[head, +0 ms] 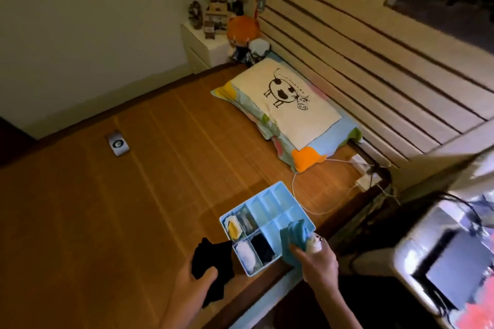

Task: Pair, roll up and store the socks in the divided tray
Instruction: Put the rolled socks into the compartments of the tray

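Note:
A light blue divided tray [275, 201] lies near the bed's front right edge. Its near compartments hold a yellow and white roll [233, 227], a grey roll [247, 218], a white roll [246, 252] and a black roll [263, 247]; the far compartments look bare. My left hand [196, 284] grips black socks [211, 256] just left of the tray. My right hand [315, 258] holds light blue socks [294, 235] with a white patterned part [315, 244], over the tray's near right corner.
The tray sits on a brown bamboo mat [133, 195] covering the bed. A cow-print pillow [288, 107] lies by the slatted headboard [374, 61]. A white charger and cable [361, 181] trail behind the tray. A small dark device [117, 144] lies far left. A nightstand [203, 45] carries toys.

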Demonstrator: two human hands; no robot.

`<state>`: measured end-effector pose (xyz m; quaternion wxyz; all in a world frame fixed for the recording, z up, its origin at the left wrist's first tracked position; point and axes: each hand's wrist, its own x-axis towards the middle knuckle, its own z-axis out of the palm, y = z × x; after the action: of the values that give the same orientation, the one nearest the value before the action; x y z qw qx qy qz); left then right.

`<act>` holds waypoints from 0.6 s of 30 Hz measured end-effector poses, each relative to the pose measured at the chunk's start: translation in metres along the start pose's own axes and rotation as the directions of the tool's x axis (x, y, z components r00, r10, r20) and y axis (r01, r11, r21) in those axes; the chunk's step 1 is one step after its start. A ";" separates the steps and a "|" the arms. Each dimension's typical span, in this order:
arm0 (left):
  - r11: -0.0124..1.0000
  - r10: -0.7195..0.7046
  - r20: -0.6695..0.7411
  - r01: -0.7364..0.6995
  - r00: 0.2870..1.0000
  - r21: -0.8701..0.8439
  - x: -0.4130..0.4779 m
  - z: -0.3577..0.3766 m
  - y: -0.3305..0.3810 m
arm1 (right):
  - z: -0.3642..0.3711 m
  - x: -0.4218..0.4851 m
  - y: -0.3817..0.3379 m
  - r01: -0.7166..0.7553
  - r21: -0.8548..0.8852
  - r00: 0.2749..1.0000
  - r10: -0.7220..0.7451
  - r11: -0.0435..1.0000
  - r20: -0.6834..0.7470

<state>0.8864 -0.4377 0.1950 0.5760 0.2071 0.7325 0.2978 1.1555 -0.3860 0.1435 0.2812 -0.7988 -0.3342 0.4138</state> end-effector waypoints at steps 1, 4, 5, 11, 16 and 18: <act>1.000 -0.013 -0.005 0.013 1.000 -0.008 0.015 0.010 0.008 | 0.008 0.021 -0.006 0.010 -0.044 1.000 -0.009 0.999 0.013; 0.998 -0.048 -0.014 0.047 0.999 -0.030 0.060 0.034 0.029 | 0.041 0.075 -0.018 0.032 -0.140 0.999 -0.026 0.990 0.045; 0.998 -0.059 -0.013 0.059 0.998 -0.029 0.074 0.041 0.034 | 0.056 0.091 -0.020 0.034 -0.163 0.998 -0.025 0.986 0.061; 0.995 -0.097 -0.002 0.096 0.995 -0.037 0.151 0.073 0.039 | 0.155 0.163 -0.006 0.098 -0.211 0.991 -0.075 0.973 0.115; 0.994 -0.097 -0.009 0.096 0.995 -0.051 0.204 0.080 0.011 | 0.215 0.185 0.038 0.139 -0.319 0.990 -0.124 0.938 0.067; 0.993 -0.109 -0.037 0.106 0.993 -0.060 0.219 0.077 -0.005 | 0.229 0.188 0.052 0.172 -0.386 0.985 -0.164 0.906 0.053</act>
<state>0.9061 -0.2843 0.0219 0.5820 0.1445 0.7452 0.2917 1.0583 -0.2345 -0.0977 0.1482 -0.8028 -0.4800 0.3213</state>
